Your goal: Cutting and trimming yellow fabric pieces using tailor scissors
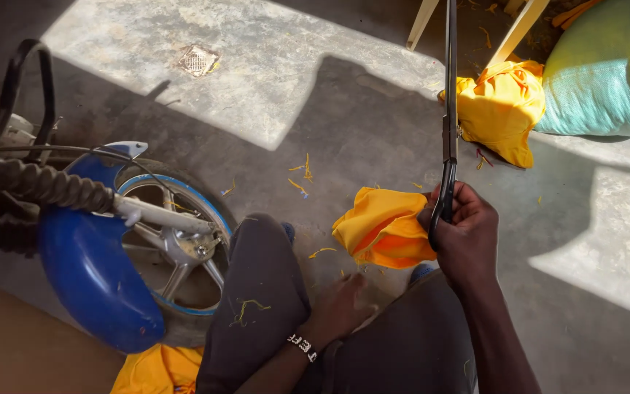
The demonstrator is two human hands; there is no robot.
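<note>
My right hand (464, 233) is closed around the black handles of long scissors (449, 109), whose blades point straight up and away from me. Just left of that hand a folded piece of yellow cloth (380, 226) lies on the concrete floor. My left hand (340, 310) rests low between my knees, fingers curled near the floor, holding nothing that I can see; a wristband sits on that wrist. My legs in dark trousers (260, 292) fill the lower middle.
A motorbike's rear wheel with blue mudguard (92, 270) stands close at the left. A knotted yellow cloth bundle (501, 106) and a green sack (607, 69) lie at the upper right beside pale wooden legs. Yellow scraps dot the floor; more yellow cloth (158, 368) lies under my left leg.
</note>
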